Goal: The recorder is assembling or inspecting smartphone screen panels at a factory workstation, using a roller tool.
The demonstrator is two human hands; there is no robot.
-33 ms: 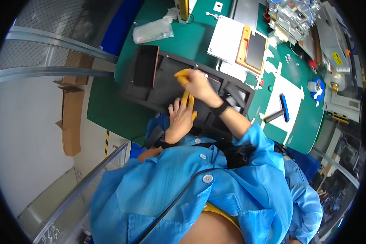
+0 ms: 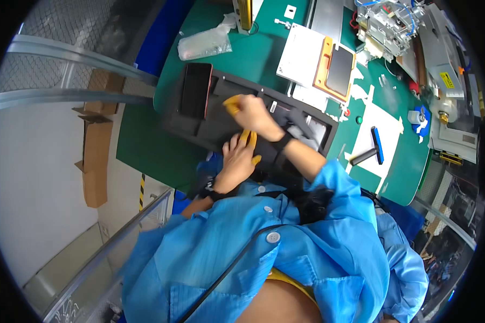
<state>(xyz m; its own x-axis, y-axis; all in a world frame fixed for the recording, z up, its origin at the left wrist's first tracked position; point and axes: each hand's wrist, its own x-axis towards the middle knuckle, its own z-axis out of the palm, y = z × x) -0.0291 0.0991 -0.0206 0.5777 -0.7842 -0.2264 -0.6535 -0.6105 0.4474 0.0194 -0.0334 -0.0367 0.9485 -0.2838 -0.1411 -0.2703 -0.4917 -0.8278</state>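
Note:
A black moulded tray [image 2: 221, 89] lies on the green mat [image 2: 145, 145], with a dark flat slab [image 2: 195, 90] in its left compartment. My left hand [image 2: 238, 157], with yellow finger cots, rests flat on the tray's near edge, fingers spread. My right hand [image 2: 255, 114] wears yellow finger cots and a dark wrist strap. It presses down on the middle of the tray with curled fingers. What lies under those fingers is hidden. The two hands are almost touching.
A clear plastic bag [image 2: 205, 43] lies at the back. A white sheet [image 2: 299, 56] and an orange-framed dark panel [image 2: 338, 65] sit right of it. A blue-headed roller tool [image 2: 376, 146] rests on white paper. Machinery [image 2: 393, 21] fills the far right; cardboard [image 2: 94, 161] lies left.

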